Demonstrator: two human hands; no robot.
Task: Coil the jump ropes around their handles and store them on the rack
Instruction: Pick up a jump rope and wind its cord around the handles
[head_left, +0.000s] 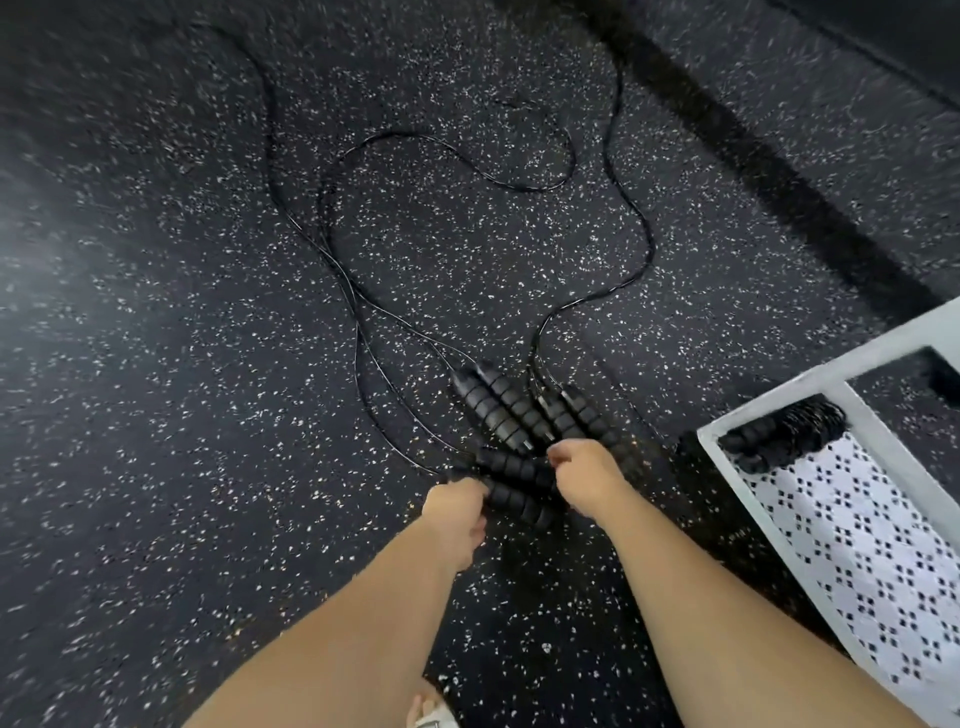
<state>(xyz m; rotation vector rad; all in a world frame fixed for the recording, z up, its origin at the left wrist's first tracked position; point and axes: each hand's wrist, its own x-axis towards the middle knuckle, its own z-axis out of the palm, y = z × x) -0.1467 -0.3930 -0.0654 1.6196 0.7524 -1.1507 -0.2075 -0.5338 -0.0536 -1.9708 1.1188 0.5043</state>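
Black ribbed foam handles (511, 486) lie paired on a speckled rubber floor (156, 364), thin black cords (332, 249) looping away. The left hand (453, 512) curls around one end of the nearest pair; the right hand (584, 478) pinches the other. Four more handles (524, 410) fan just beyond. One coiled rope (784, 431) rests on the white rack (852, 400).

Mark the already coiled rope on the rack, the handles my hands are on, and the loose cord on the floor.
coiled rope (784, 434), head view: on its wound black bundle.
held handles (514, 486), head view: on the ribbed foam between both hands.
loose cord (644, 244), head view: on its right-hand bend.
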